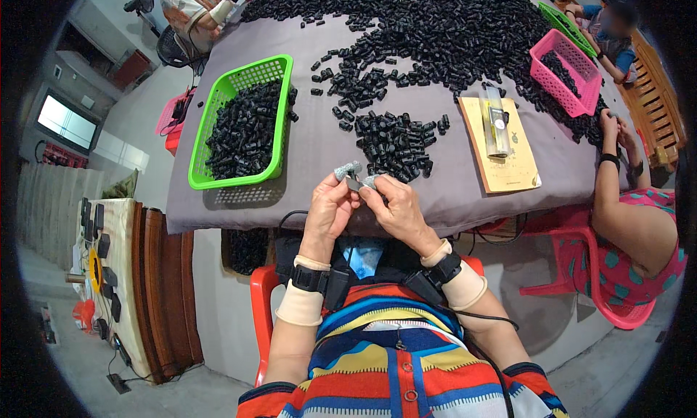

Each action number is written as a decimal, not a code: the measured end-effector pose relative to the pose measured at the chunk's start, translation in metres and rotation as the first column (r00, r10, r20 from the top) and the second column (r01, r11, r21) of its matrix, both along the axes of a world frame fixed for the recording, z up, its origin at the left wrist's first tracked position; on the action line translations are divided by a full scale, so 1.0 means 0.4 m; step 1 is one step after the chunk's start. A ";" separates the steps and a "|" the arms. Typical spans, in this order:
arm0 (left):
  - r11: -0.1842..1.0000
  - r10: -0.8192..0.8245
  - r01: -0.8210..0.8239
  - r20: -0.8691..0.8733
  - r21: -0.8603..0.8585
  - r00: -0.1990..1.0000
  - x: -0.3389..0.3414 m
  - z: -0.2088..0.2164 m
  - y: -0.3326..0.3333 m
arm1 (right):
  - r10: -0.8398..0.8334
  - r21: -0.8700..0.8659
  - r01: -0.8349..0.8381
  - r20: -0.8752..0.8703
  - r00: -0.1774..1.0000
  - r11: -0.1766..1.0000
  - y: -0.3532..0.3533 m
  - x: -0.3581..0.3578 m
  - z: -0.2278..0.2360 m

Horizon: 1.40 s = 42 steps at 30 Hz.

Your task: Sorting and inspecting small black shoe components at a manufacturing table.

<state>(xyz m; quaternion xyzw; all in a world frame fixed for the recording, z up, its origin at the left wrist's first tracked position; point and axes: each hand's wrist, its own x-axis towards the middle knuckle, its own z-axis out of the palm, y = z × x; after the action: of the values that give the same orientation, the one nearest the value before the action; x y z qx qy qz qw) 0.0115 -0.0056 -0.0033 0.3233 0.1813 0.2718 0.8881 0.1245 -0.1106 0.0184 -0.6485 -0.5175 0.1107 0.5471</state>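
My left hand [329, 204] and my right hand [398, 209] meet just over the table's near edge, thumbs and forefingers pinched. Grey covers wrap the forefinger tips. Between them is a small dark, flat-looking piece [353, 184]; its kind is too small to make out, and fingers hide part of it. Directly beyond my hands lies a small pile of short black cylindrical parts [396, 143]. To the left, a green plastic basket [284, 116] holds many similar black parts.
A large heap of black parts [450, 33] covers the far side of the grey-clothed table [312, 145]. Right of the pile lie a yellow pad [512, 172] and a clear tube-like case [496, 131]. A pink basket [589, 91] stands farther right. Other people sit around the table.
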 end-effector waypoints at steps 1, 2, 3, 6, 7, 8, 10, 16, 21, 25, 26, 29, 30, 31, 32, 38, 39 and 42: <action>1.000 -0.002 0.002 -0.003 0.001 1.000 -0.001 -0.001 0.000 | -0.003 0.001 0.003 0.013 1.000 1.000 0.000 0.000 0.001; 1.000 -0.002 0.002 -0.004 0.000 1.000 -0.002 -0.002 0.000 | -0.006 0.001 0.006 0.026 1.000 1.000 0.000 0.000 0.001; 1.000 -0.011 0.011 0.007 0.001 1.000 -0.002 -0.002 -0.001 | -0.006 0.001 0.006 0.026 1.000 1.000 0.000 -0.001 0.001; 1.000 -0.021 0.021 0.013 -0.002 1.000 -0.004 -0.001 0.000 | -0.023 0.014 0.023 0.036 0.999 1.000 0.001 -0.003 0.001; 1.000 -0.023 0.023 0.009 -0.007 1.000 -0.005 -0.002 -0.001 | -0.038 0.013 0.037 0.053 0.998 0.999 0.001 -0.004 0.002; 1.000 -0.023 0.023 0.008 -0.007 1.000 -0.004 -0.003 -0.001 | -0.052 0.012 0.051 0.070 0.996 0.999 0.001 -0.005 0.003; 1.000 -0.015 0.015 -0.002 -0.001 1.000 -0.002 -0.003 -0.002 | -0.063 0.020 0.061 0.073 0.995 0.998 0.003 -0.007 0.000; 0.999 -0.038 0.038 0.016 0.007 0.999 -0.005 0.003 0.001 | -0.102 -0.001 0.102 -0.025 0.994 0.995 0.000 -0.002 0.002; 0.999 -0.035 0.035 -0.016 0.031 0.999 -0.001 0.007 -0.006 | -0.093 0.023 0.097 -0.111 0.989 0.995 0.003 -0.008 0.019; 0.997 -0.029 0.033 -0.058 0.073 0.998 0.004 0.022 -0.021 | -0.114 -0.012 0.113 -0.162 0.980 0.993 0.006 -0.001 0.009; 0.997 -0.029 0.033 -0.059 0.072 0.998 0.005 0.020 -0.021 | -0.092 -0.009 0.092 -0.169 0.981 0.996 0.006 0.001 0.008; 0.995 -0.037 0.041 -0.043 0.095 0.998 0.005 0.019 -0.020 | -0.103 -0.058 0.093 -0.195 0.975 0.994 0.008 0.003 0.009; 0.996 -0.046 0.048 -0.032 0.070 0.998 0.004 0.021 -0.020 | -0.104 -0.059 0.094 -0.195 0.975 0.994 0.008 0.005 0.008; 0.997 -0.054 0.055 -0.021 0.046 0.998 0.003 0.022 -0.019 | -0.098 -0.057 0.089 -0.184 0.978 0.994 0.008 0.007 0.004; 0.997 -0.055 0.056 -0.021 0.045 0.998 0.001 0.017 -0.015 | -0.092 -0.054 0.084 -0.173 0.981 0.995 0.008 0.009 0.002; 0.992 -0.099 0.101 -0.025 0.081 0.995 -0.004 0.021 -0.012 | -0.055 -0.099 0.033 -0.228 0.972 0.995 0.007 0.013 0.003; 0.994 -0.094 0.095 -0.014 0.062 0.995 -0.002 0.031 -0.017 | -0.055 -0.099 0.033 -0.228 0.972 0.995 0.007 0.013 0.002; 0.994 -0.107 0.106 0.011 0.037 0.994 -0.005 0.021 -0.012 | -0.062 -0.086 0.045 -0.201 0.978 0.995 0.008 0.013 0.002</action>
<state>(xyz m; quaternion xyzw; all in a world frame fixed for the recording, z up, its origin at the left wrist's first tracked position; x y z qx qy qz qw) 0.0094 -0.0103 0.0051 0.3466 0.1529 0.2293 0.8966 0.1296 -0.1075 0.0192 -0.6691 -0.4362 0.1826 0.5733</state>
